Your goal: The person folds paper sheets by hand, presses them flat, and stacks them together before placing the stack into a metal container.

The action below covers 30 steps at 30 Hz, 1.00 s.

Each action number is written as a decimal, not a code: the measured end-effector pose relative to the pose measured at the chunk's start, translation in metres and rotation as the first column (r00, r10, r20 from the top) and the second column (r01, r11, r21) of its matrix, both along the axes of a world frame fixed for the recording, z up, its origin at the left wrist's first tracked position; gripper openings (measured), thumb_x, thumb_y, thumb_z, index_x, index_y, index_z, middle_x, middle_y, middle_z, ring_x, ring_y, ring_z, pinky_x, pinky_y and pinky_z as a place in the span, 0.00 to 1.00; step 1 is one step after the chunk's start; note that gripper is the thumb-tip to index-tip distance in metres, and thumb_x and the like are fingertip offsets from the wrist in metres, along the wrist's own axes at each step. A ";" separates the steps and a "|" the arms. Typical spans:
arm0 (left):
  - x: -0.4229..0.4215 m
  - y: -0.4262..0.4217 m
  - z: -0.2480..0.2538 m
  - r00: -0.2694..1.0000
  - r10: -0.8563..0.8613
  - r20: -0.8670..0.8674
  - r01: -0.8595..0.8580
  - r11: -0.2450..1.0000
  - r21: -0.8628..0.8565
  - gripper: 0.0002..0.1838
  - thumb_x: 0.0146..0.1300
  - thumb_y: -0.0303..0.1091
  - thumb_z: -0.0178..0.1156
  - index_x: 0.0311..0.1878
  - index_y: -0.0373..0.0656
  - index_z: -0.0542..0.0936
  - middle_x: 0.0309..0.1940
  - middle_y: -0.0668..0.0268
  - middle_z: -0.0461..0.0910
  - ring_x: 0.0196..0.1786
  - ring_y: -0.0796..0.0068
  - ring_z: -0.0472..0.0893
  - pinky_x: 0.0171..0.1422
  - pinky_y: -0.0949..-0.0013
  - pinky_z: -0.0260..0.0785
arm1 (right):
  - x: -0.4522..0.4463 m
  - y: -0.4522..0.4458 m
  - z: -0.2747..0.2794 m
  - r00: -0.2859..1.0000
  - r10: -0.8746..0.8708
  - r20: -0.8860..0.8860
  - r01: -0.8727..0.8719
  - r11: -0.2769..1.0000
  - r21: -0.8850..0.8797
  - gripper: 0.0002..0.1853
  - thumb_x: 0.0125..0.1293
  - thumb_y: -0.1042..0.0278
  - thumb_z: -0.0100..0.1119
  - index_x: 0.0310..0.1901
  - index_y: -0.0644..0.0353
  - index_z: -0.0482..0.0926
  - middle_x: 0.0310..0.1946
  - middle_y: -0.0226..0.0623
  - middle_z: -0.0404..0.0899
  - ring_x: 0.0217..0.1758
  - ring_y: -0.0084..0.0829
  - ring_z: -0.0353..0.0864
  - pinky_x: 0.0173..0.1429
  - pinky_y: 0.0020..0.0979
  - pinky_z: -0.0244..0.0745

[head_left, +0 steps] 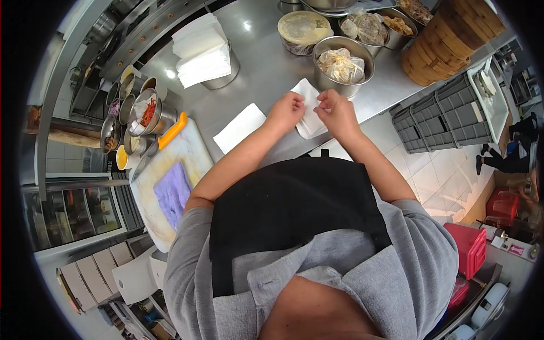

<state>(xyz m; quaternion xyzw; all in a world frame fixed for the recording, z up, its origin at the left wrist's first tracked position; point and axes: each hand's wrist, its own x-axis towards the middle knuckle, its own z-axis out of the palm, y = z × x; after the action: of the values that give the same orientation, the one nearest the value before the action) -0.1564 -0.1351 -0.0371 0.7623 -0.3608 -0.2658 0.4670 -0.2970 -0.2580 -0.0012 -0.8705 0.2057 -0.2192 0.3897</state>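
Observation:
My left hand and my right hand face each other over a white paper piece near the counter's front edge. Both hands have their fingers curled and fingertips pinched at the paper, one on each side. The fingertips partly hide where they grip it. To the left, a flat white paper sheet lies on the steel counter. Just beyond my right hand stands a steel pot with a plastic bag of pale food in it.
A tall stack of white papers rests on a steel container. At left are a cutting board with a purple cloth, an orange-handled knife and ingredient pots. Bamboo steamers and a grey crate stand at right.

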 end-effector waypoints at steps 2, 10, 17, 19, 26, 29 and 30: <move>0.003 0.000 -0.009 0.907 0.186 -0.377 -0.223 0.973 -0.056 0.17 0.65 0.39 0.63 0.48 0.37 0.73 0.38 0.64 0.77 0.38 0.72 0.78 0.41 0.69 0.73 | 0.000 0.013 0.003 0.988 0.102 0.113 -0.100 0.995 -0.027 0.11 0.53 0.73 0.66 0.38 0.60 0.77 0.31 0.42 0.81 0.37 0.46 0.80 0.43 0.44 0.73; -0.007 0.021 0.009 0.735 0.178 -0.654 -0.296 0.952 -0.073 0.13 0.63 0.36 0.62 0.46 0.39 0.78 0.37 0.65 0.80 0.37 0.70 0.80 0.41 0.66 0.73 | 0.000 0.041 0.008 0.900 0.423 0.109 -0.404 0.901 -0.156 0.06 0.59 0.73 0.64 0.38 0.62 0.79 0.34 0.41 0.80 0.37 0.43 0.81 0.44 0.39 0.75; -0.001 0.036 0.013 0.457 0.115 -0.882 -0.476 0.869 -0.133 0.22 0.60 0.25 0.54 0.58 0.28 0.70 0.51 0.51 0.78 0.53 0.54 0.80 0.61 0.52 0.74 | -0.002 -0.007 -0.008 0.998 -0.059 -0.008 0.055 0.965 -0.258 0.12 0.60 0.67 0.63 0.43 0.63 0.80 0.43 0.47 0.80 0.46 0.48 0.79 0.51 0.41 0.76; -0.001 0.038 0.012 0.430 0.070 -0.900 -0.479 0.863 -0.162 0.23 0.60 0.24 0.53 0.60 0.28 0.69 0.52 0.51 0.77 0.55 0.53 0.80 0.63 0.51 0.73 | -0.006 -0.014 -0.011 0.994 -0.060 -0.088 0.047 0.989 -0.144 0.12 0.62 0.67 0.63 0.44 0.65 0.80 0.43 0.48 0.79 0.47 0.48 0.80 0.51 0.40 0.75; 0.001 0.042 0.004 0.433 -0.006 -0.901 -0.461 0.858 -0.227 0.24 0.59 0.18 0.52 0.60 0.28 0.66 0.54 0.50 0.76 0.56 0.54 0.79 0.63 0.52 0.74 | -0.003 -0.014 -0.025 0.999 -0.020 -0.036 0.012 0.974 -0.226 0.16 0.62 0.63 0.65 0.45 0.67 0.81 0.45 0.52 0.79 0.48 0.46 0.79 0.55 0.35 0.73; -0.003 0.044 0.021 0.417 -0.114 -0.902 -0.414 0.860 -0.300 0.24 0.60 0.18 0.52 0.61 0.30 0.67 0.54 0.51 0.76 0.55 0.55 0.80 0.63 0.53 0.74 | 0.001 -0.012 -0.032 1.000 -0.016 0.022 0.022 0.958 -0.284 0.17 0.62 0.60 0.66 0.44 0.67 0.81 0.46 0.47 0.79 0.47 0.38 0.79 0.53 0.32 0.72; -0.002 0.046 0.023 0.402 -0.143 -0.904 -0.396 0.863 -0.313 0.23 0.60 0.18 0.52 0.61 0.31 0.67 0.54 0.52 0.76 0.55 0.56 0.80 0.63 0.54 0.74 | 0.002 -0.011 -0.028 0.999 -0.001 0.039 0.003 0.998 -0.068 0.16 0.62 0.61 0.65 0.44 0.67 0.81 0.44 0.45 0.79 0.45 0.35 0.79 0.52 0.31 0.72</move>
<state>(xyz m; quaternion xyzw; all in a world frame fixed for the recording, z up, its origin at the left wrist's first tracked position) -0.1588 -0.0889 -0.0139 0.3778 -0.0417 -0.4979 0.7795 -0.2954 -0.2686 -0.0288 -0.8786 0.1914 -0.2431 0.3637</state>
